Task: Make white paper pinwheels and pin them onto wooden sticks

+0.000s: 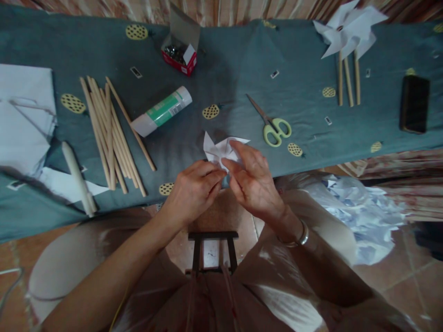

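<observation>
Where left hand (pixel 196 186) faces right hand (pixel 254 180): folded paper (pixel 217 150), points beyond fingertips.
Left fingers: pinching near edge.
Right fingers: spread on paper, clamp unclear.

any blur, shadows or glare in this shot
Head view: light is dim, with a soft shadow on the tablecloth beside the red box; head view: the phone looks blurred, while the bracelet catches a small highlight; head view: the folded paper stays bright against the darker cloth.
</observation>
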